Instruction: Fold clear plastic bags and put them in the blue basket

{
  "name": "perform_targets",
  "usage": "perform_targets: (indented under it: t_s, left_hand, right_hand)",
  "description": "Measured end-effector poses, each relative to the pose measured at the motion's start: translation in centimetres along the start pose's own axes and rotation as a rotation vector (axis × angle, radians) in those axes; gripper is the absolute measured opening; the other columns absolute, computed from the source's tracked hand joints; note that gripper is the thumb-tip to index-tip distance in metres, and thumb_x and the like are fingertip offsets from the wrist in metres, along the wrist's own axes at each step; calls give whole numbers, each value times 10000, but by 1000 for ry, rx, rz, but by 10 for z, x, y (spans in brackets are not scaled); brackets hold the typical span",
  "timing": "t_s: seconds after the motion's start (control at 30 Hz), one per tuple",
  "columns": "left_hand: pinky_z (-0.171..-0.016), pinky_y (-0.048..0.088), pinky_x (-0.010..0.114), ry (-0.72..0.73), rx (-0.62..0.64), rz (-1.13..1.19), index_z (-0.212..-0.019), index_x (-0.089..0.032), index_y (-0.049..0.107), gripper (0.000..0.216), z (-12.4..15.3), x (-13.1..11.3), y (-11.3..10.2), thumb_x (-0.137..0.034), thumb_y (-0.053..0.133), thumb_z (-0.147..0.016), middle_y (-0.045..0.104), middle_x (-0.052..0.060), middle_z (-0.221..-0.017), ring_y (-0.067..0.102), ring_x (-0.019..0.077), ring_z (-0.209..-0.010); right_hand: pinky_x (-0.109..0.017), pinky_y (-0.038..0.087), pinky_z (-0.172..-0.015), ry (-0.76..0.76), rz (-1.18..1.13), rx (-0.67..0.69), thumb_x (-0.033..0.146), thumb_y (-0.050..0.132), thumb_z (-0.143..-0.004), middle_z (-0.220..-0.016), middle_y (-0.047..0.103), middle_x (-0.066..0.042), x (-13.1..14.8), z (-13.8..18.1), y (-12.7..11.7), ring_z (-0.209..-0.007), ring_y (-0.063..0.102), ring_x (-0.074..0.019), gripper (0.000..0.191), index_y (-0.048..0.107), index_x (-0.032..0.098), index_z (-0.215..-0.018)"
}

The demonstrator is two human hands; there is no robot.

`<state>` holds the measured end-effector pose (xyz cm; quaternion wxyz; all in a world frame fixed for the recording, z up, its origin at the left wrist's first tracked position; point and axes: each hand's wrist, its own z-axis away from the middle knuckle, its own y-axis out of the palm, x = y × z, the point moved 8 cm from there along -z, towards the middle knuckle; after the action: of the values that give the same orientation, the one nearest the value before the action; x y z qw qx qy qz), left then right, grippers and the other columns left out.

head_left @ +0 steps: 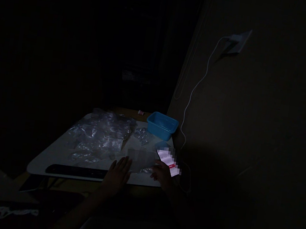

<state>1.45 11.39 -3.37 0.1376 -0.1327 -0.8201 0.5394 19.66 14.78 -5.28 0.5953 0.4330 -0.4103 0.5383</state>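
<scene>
The room is very dark. My left hand [118, 174] lies flat with fingers stretched out on the near edge of a white table [51, 155], touching a clear plastic bag [141, 160]. My right hand [163, 176] holds a lit phone [168, 161] at the table's right edge, its screen glowing white and red. A heap of clear plastic bags [101, 134] covers the middle of the table.
A blue plastic tub [162, 125] stands at the table's far right corner, a small pinkish object [141, 112] behind it. A white cable [199, 85] hangs from a wall socket [237, 41] on the right wall. Dark surroundings hide everything else.
</scene>
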Motion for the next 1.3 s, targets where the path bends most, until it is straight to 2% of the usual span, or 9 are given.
perform_targets:
  t_s: [0.13, 0.23, 0.43, 0.7, 0.8, 0.9, 1.03, 1.2, 1.3]
  left_hand:
    - [-953, 277, 404, -5, 7, -20, -1253, -147, 380, 468, 0, 1, 1, -361, 267, -853, 372, 105, -1311, 326, 229, -1206]
    - [-950, 284, 407, -9, 27, -29, -1234, -119, 406, 473, 0, 1, 1, -361, 269, -851, 383, 119, -1301, 334, 239, -1201]
    - [-946, 292, 408, -23, 48, -17, -1233, -120, 407, 470, -1, 0, -1, -353, 266, -850, 400, 118, -1288, 343, 235, -1196]
    - [-949, 282, 422, -23, 24, 25, -1251, -112, 379, 480, 1, 2, 1, -354, 276, -849, 375, 130, -1305, 323, 247, -1206]
    - [-952, 282, 407, -16, -10, 46, -1288, -124, 309, 490, 1, 2, -3, -346, 275, -852, 347, 118, -1326, 305, 228, -1216]
    - [-954, 281, 400, -4, -21, 34, -1308, -140, 264, 489, 1, 1, -5, -318, 281, -853, 320, 112, -1343, 286, 219, -1226]
    - [-948, 284, 421, 11, 1, 14, -1296, -186, 295, 459, 2, 0, -4, -306, 295, -853, 300, 112, -1353, 281, 230, -1229]
    - [-941, 292, 428, 27, 18, 20, -1289, -201, 312, 446, 2, -2, -6, -308, 290, -857, 282, 110, -1361, 281, 236, -1229]
    - [-938, 295, 437, 29, 21, 30, -1277, -202, 335, 434, 2, -3, -8, -299, 289, -857, 269, 100, -1367, 283, 239, -1227]
  right_hand:
    - [-192, 330, -346, 6, -11, 35, 199, 597, -540, -556, 565, 43, -3, -3, 3, -366, 513, -100, 427, 438, 146, -933]
    - [-192, 327, -349, 17, -36, 99, 221, 627, -529, -591, 568, 49, -4, -1, 15, -380, 521, -104, 490, 419, 169, -969]
    - [-205, 348, -395, 110, -137, 302, 259, 632, -585, -877, 618, -22, -2, 14, 39, -474, 583, -121, 596, 344, 247, -1106]
    - [-252, 414, -519, 58, -167, 283, 256, 624, -581, -808, 618, -34, -2, 6, 30, -687, 624, -188, 417, 468, 184, -961]
    - [-262, 414, -527, 48, -161, 288, 273, 614, -585, -741, 618, -30, -3, 3, 28, -678, 622, -194, 362, 503, 173, -915]
    - [-246, 410, -501, 41, -152, 304, 270, 620, -577, -725, 622, -16, -2, 3, 28, -656, 622, -186, 409, 491, 177, -953]
    - [-209, 373, -431, 76, -107, 307, 240, 638, -571, -768, 631, -15, -7, 3, 33, -551, 612, -151, 481, 459, 184, -1014]
    - [-197, 358, -416, 110, -106, 321, 224, 601, -610, -783, 638, -49, -8, 3, 38, -534, 610, -144, 377, 486, 160, -964]
    - [-196, 346, -391, 121, -93, 375, 236, 569, -644, -836, 638, -73, -4, 8, 40, -527, 616, -157, 368, 485, 161, -995]
